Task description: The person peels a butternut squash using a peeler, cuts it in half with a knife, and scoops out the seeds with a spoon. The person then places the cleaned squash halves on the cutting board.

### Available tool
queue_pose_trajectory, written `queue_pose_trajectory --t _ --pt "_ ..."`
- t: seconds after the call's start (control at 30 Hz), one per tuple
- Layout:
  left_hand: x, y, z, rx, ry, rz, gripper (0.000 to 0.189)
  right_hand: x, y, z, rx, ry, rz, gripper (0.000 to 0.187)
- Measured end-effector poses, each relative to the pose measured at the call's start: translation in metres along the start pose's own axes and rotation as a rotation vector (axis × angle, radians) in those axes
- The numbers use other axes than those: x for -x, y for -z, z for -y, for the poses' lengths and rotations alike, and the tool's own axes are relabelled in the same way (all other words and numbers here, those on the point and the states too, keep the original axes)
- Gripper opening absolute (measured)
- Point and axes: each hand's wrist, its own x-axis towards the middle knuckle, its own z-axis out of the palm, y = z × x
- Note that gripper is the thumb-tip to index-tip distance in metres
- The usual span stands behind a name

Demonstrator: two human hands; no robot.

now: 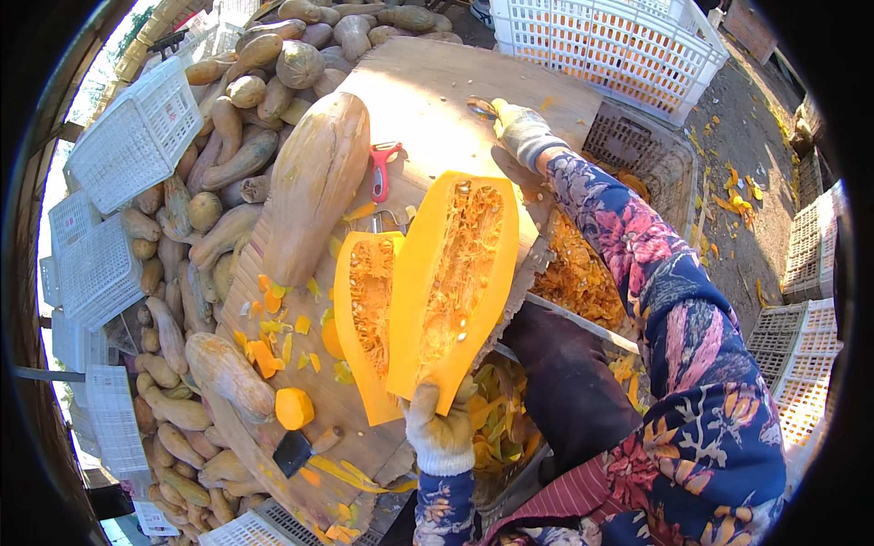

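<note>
My gloved left hand (pixel 440 416) grips the narrow lower end of a peeled, halved squash (pixel 471 273), cut face up with stringy pulp and seeds showing. Under its left edge lies a smaller squash half (pixel 369 307), also with its pulp. At the upper right of the board, my gloved right hand (pixel 522 130) holds a metal spoon (pixel 481 107), its bowl pointing left. A red-handled peeler (pixel 380 174) lies beside a large unpeeled squash (pixel 317 184). Nearer me are a squash piece (pixel 294 409) and a dark-bladed cleaver (pixel 292 453) with a wooden handle.
Unpeeled squashes (pixel 239 160) are heaped left of the wooden board (pixel 423 89). White plastic crates (pixel 608 48) stand at the upper right and left. Orange pulp (pixel 580 273) fills a container below the board's right edge; peelings (pixel 502 409) lie in another near my legs.
</note>
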Motion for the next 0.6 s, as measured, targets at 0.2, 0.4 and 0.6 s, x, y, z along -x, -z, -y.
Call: queue_pose_trajectory --t 0.2,0.4,0.6 --pt "-0.045 -0.079 0.049 -0.230 -0.039 0.038 0.053 0.080 0.052 -0.057 -0.274 0.155 0.027 0.037" --pt "-0.032 -0.103 0.053 -0.333 -0.091 0.073 0.049 0.096 0.049 -0.055 0.385 0.436 0.026 0.051" --pt "-0.026 -0.116 0.057 -0.440 -0.163 0.082 0.047 0.099 0.058 -0.027 0.532 0.350 0.190 0.061"
